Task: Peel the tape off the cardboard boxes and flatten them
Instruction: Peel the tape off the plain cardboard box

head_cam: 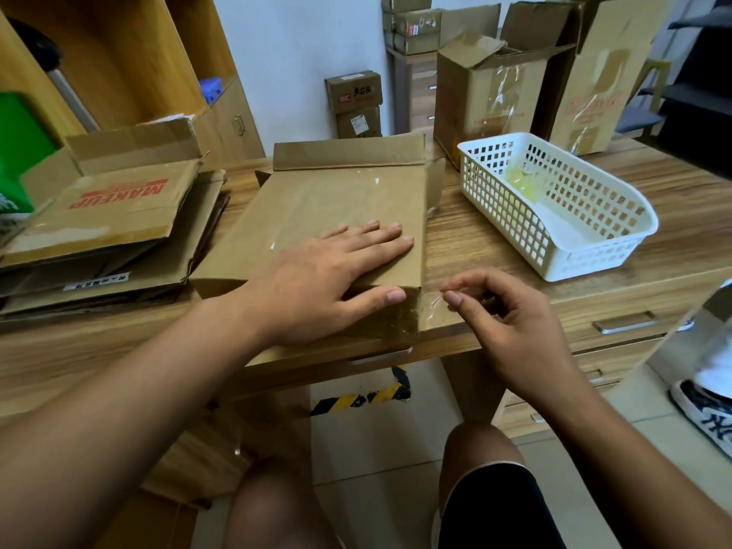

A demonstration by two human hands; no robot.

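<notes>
Though at desk [495,247] edge, box [336,200] under left hand [317,279], tape [429,305] in right hand [503,315]

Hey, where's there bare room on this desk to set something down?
Bare wood shows between the box under your left hand and the white basket, where your right hand pinches tape, and along the front edge before the flattened stack. The back right is crowded with standing boxes.

Desk [495,239] carries boxes [336,200], flattened cardboard [111,215], seemingly plastic basket [586,267].
</notes>
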